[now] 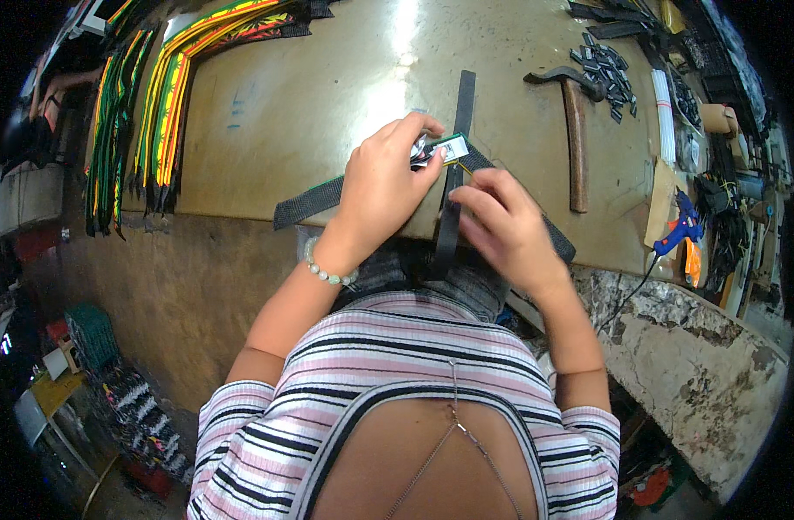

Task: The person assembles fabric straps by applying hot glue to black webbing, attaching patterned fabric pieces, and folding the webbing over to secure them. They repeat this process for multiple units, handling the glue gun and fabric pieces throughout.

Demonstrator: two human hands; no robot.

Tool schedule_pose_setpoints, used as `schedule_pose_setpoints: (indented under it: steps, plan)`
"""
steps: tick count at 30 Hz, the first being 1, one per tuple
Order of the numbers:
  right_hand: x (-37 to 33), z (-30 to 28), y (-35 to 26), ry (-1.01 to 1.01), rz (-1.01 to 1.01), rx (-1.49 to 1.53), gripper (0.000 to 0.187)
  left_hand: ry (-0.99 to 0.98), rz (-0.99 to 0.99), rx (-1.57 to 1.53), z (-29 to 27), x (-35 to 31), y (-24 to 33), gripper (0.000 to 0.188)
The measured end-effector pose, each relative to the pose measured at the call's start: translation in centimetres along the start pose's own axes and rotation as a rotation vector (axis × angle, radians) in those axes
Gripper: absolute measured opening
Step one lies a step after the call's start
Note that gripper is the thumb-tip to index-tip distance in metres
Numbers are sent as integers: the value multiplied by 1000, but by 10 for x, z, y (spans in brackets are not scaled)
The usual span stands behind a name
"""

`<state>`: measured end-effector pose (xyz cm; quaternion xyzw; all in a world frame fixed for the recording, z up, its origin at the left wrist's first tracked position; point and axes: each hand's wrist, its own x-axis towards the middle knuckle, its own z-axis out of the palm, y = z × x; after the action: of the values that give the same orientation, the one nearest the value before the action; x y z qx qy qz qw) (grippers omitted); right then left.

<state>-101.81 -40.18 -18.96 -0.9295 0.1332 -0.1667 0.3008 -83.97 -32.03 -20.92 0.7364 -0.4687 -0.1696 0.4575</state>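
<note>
My left hand (384,178) is closed round a folded black webbing strap (309,203) with a green and yellow edge. A small white label (454,151) and a shiny piece show at its fingertips. The strap's ends slope down to either side, the right one passing beneath my right hand (511,224). That hand's fingers are curled, with the index fingertip at a narrow black strip (465,102). This strip runs away from me across the table, and its near end hangs at the edge. Blur hides what the right fingers grip.
A hammer (577,143) lies to the right, near a pile of small black buckles (607,74). Patterned straps (167,113) in red, yellow and green lie at the left. A blue glue gun (681,227) with a cord rests at the table's (284,95) right edge.
</note>
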Motion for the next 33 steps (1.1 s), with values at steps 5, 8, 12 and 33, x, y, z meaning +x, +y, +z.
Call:
schedule_pose_setpoints:
  steps: [5, 8, 12, 33]
  plan:
    - [48, -24, 33, -3, 214, 378, 17, -23, 40, 49, -2, -1, -1, 13]
    - [62, -20, 46, -33, 460, 585, 15, -31, 34, 72, -2, -2, -2, 10]
    - [66, -15, 51, -33, 442, 464, 15, -26, 28, 58, -1, -2, -4, 9]
    - [33, -39, 111, 564, 444, -693, 41, -76, 177, 503, 12, -13, 9, 28]
